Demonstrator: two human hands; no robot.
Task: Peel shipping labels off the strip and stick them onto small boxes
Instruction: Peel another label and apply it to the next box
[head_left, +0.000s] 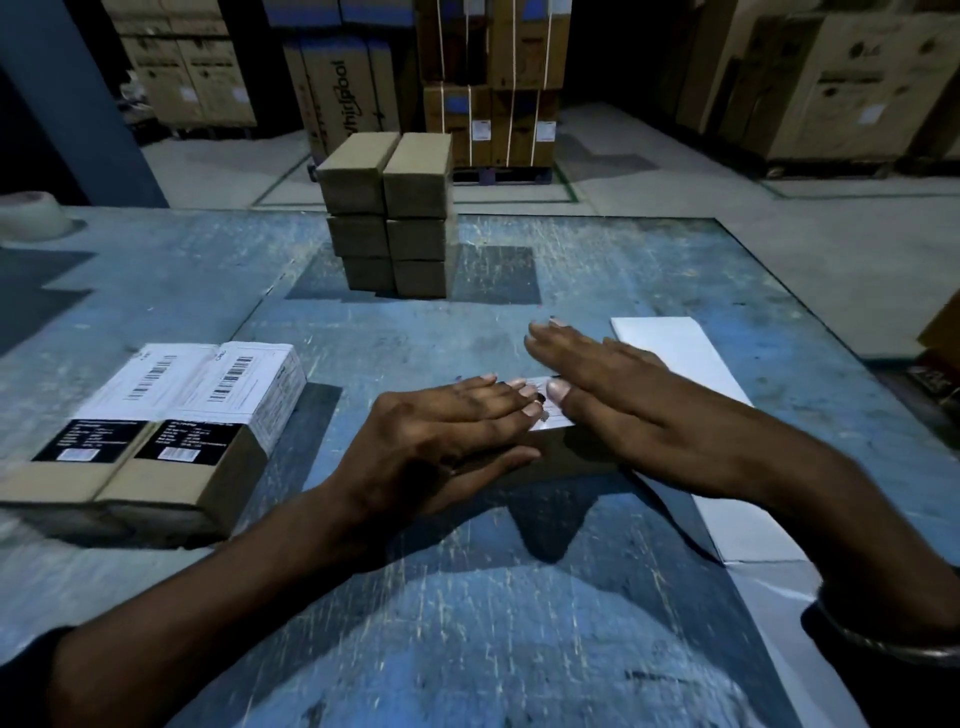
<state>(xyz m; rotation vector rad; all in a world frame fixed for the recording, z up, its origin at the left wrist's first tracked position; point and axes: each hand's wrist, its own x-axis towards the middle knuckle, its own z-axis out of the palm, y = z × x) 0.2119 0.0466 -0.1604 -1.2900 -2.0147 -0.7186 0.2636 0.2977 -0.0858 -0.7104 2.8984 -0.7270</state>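
While both flat hands (519, 410) cover box (550, 441) | stacked boxes (389, 213) behind

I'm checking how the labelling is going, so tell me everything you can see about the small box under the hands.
The small box lies flat on the blue table, mostly hidden by both hands. It looks like brown cardboard, and a white printed label covers its top. The left hand rests flat on it with straight fingers, thumb along the near side. The right hand is open above its right part, thumb touching the label. The white strip lies just to its right.
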